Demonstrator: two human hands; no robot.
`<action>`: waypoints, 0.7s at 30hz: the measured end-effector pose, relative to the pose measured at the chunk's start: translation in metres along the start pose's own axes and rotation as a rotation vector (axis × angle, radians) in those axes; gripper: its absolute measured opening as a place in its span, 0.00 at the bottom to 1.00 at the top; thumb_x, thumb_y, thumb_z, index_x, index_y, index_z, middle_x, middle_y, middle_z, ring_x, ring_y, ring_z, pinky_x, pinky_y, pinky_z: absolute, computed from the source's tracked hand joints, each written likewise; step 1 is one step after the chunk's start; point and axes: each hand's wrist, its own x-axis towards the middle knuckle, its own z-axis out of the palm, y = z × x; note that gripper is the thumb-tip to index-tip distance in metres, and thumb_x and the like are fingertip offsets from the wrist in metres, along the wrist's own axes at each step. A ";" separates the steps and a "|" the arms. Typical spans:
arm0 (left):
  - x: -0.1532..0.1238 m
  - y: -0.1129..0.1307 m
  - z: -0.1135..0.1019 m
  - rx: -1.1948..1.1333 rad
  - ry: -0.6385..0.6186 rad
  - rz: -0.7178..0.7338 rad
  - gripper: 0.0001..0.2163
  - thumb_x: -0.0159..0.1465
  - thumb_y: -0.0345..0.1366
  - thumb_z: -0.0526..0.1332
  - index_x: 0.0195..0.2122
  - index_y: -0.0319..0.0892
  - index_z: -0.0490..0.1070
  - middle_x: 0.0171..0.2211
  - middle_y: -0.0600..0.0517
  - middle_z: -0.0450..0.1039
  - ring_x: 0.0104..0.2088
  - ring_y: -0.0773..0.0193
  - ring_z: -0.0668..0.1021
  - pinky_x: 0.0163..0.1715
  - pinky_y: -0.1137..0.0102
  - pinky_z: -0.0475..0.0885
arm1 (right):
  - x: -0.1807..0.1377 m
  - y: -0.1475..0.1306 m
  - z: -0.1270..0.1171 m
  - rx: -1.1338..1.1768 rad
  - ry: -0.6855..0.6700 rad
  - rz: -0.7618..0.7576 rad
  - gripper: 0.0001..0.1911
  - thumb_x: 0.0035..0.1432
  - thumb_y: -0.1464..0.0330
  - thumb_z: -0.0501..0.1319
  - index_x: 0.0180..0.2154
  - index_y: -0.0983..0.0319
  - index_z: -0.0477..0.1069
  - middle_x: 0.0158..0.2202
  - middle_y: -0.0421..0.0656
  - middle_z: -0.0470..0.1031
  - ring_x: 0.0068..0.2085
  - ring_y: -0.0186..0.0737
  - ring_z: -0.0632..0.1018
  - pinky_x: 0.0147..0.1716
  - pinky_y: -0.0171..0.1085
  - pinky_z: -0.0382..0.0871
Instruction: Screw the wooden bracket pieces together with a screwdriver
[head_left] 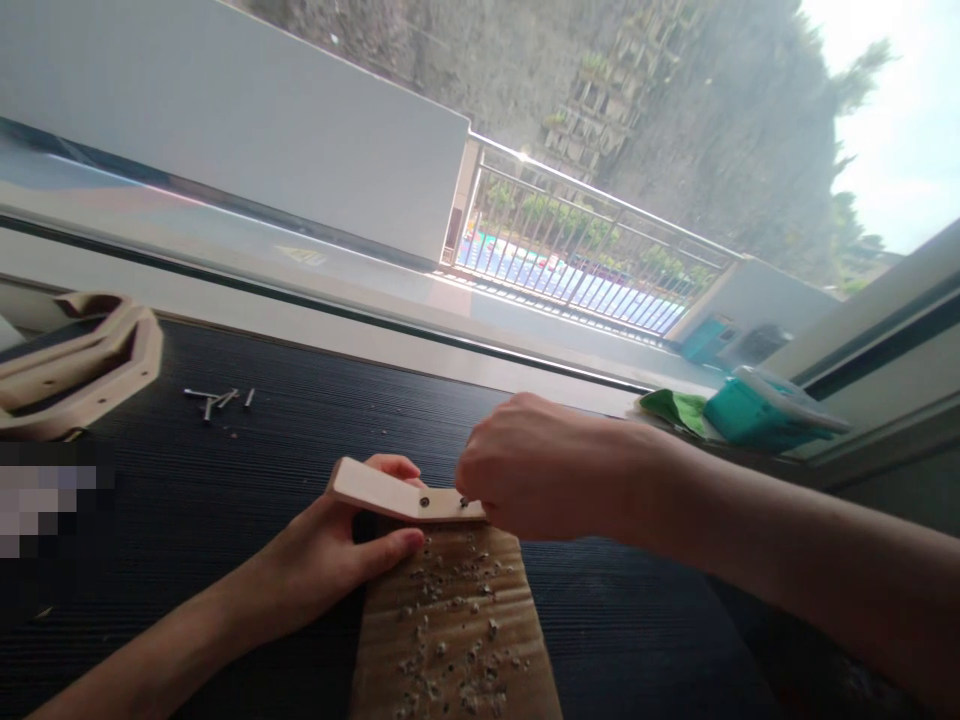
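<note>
My left hand (352,535) grips an angled pale wooden piece (379,488), thumb in front and fingers behind. The piece stands at the far end of a cardboard block (457,640) that is pitted with many holes. A round hole or fastener head (424,502) shows near the bend in the wood. Beside it a small metal screw (463,503) sticks out of the piece. My right hand (525,470) is closed right at that screw, its fingertips turned away from view. Whether it pinches the screw or some small tool is hidden.
Several loose metal screws (217,400) lie on the dark tabletop (300,450). A larger wooden frame (105,370) rests at the left. By the window on the right are a teal container (765,410) and a green cloth (675,410).
</note>
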 end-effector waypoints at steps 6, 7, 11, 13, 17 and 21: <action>0.001 0.003 0.001 -0.164 0.035 -0.050 0.22 0.54 0.45 0.66 0.48 0.48 0.66 0.47 0.50 0.74 0.50 0.54 0.75 0.52 0.64 0.70 | -0.003 0.003 0.003 -0.003 0.058 -0.002 0.08 0.51 0.74 0.59 0.28 0.63 0.77 0.23 0.43 0.76 0.22 0.31 0.68 0.21 0.34 0.50; 0.001 0.003 0.001 -0.234 0.045 -0.061 0.22 0.54 0.45 0.67 0.49 0.48 0.65 0.47 0.50 0.75 0.50 0.54 0.75 0.51 0.63 0.71 | -0.001 0.006 0.002 0.030 0.029 0.022 0.07 0.50 0.74 0.60 0.28 0.63 0.77 0.23 0.42 0.75 0.21 0.31 0.67 0.20 0.33 0.50; 0.003 0.007 0.001 -0.499 0.050 -0.085 0.18 0.55 0.44 0.66 0.45 0.46 0.66 0.45 0.49 0.76 0.46 0.55 0.78 0.45 0.65 0.74 | 0.011 0.019 -0.003 0.183 -0.087 0.107 0.09 0.48 0.72 0.59 0.30 0.64 0.78 0.22 0.41 0.75 0.20 0.29 0.64 0.20 0.32 0.52; 0.003 0.010 0.001 -0.552 0.029 -0.077 0.14 0.56 0.42 0.66 0.40 0.45 0.67 0.43 0.50 0.77 0.44 0.57 0.79 0.43 0.67 0.75 | 0.016 0.021 -0.003 0.230 -0.152 0.159 0.11 0.50 0.72 0.57 0.31 0.66 0.78 0.23 0.43 0.75 0.20 0.29 0.64 0.19 0.33 0.54; 0.001 0.012 0.003 -0.549 0.029 -0.045 0.11 0.57 0.41 0.66 0.36 0.44 0.66 0.39 0.50 0.77 0.42 0.58 0.78 0.42 0.68 0.74 | 0.019 0.016 -0.006 0.229 -0.180 0.263 0.13 0.52 0.69 0.57 0.35 0.66 0.79 0.27 0.45 0.77 0.23 0.32 0.68 0.22 0.33 0.57; 0.000 0.011 0.003 -0.548 0.023 -0.007 0.11 0.58 0.40 0.64 0.36 0.44 0.64 0.39 0.51 0.76 0.42 0.60 0.78 0.43 0.68 0.72 | 0.012 0.007 -0.016 0.189 -0.120 0.277 0.17 0.51 0.61 0.61 0.40 0.64 0.78 0.31 0.47 0.78 0.29 0.38 0.73 0.23 0.33 0.59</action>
